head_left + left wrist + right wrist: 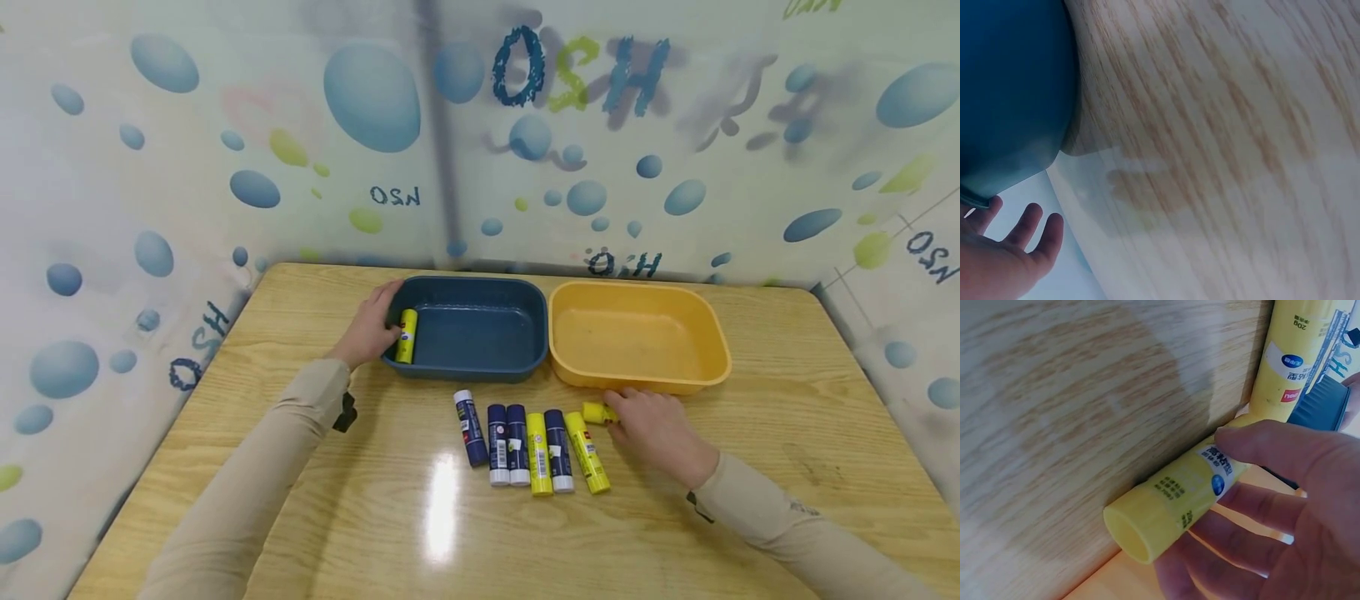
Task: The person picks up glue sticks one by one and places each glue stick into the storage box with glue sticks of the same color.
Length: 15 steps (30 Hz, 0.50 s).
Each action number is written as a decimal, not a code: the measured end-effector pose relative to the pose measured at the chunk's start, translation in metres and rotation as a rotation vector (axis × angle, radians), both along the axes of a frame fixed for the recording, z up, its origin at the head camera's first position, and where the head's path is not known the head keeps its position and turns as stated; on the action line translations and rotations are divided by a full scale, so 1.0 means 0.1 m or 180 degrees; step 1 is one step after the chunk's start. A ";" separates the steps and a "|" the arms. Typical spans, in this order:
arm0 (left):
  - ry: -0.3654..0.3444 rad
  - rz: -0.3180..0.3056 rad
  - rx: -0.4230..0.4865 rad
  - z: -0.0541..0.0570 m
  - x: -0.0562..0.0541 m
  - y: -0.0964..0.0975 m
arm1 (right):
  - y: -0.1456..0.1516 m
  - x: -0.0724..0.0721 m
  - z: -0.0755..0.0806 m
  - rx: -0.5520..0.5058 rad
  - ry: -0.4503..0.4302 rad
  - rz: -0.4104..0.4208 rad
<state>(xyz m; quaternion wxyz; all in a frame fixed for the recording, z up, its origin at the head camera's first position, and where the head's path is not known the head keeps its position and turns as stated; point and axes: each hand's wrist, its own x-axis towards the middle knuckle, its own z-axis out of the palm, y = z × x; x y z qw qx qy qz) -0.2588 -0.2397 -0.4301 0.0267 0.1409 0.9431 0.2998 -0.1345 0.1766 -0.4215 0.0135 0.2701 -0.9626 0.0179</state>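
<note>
Left of centre in the frame, your left hand (pixel 369 329) rests on the left end of the blue bin (pixel 480 333), fingers loosely spread, beside a yellow glue stick (pixel 407 337) lying inside. Six blue and yellow glue sticks (pixel 538 454) lie in a row on the surface (pixel 360 500), below centre. Right of them, your right hand (pixel 656 429) pinches another yellow glue stick (pixel 596 412) just below the orange bin (pixel 637 337), at centre right.
</note>
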 end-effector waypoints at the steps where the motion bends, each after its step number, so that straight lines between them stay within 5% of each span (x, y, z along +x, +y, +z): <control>1: 0.0018 -0.0005 0.0014 0.00 0.00 0.00 | 0.00 -0.01 0.00 0.0013 -0.0009 -0.0004; 15: 0.0048 -0.0049 0.0080 0.02 0.01 -0.02 | -0.04 -0.04 0.13 -0.0139 0.0203 0.0024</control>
